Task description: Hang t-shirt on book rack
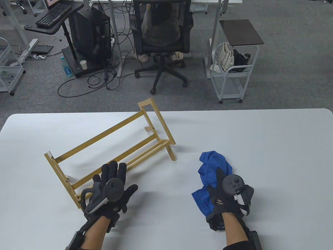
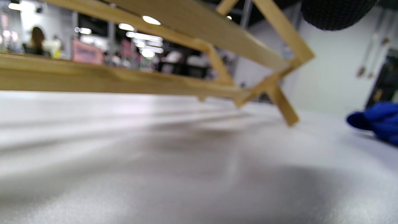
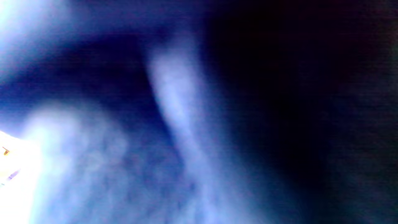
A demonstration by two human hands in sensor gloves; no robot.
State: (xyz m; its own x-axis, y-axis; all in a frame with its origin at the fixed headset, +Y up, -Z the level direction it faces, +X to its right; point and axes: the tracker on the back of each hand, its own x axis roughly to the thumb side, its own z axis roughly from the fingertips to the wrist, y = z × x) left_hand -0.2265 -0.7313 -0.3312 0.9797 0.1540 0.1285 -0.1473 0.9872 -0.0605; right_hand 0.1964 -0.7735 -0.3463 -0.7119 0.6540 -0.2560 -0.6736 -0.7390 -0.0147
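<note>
T-shirt (image 1: 212, 172), crumpled blue, lies under the right hand (image 1: 229, 194), which grips it. Left hand (image 1: 113, 188) spreads flat, fingers over the book rack (image 1: 111, 151) rail

Beyond the white table (image 1: 260, 135), a black office chair (image 1: 162, 39) is sitting at twelve o'clock, a white cart (image 1: 231, 75) standing at one, a keyboard (image 1: 53, 14) resting at eleven.
</note>
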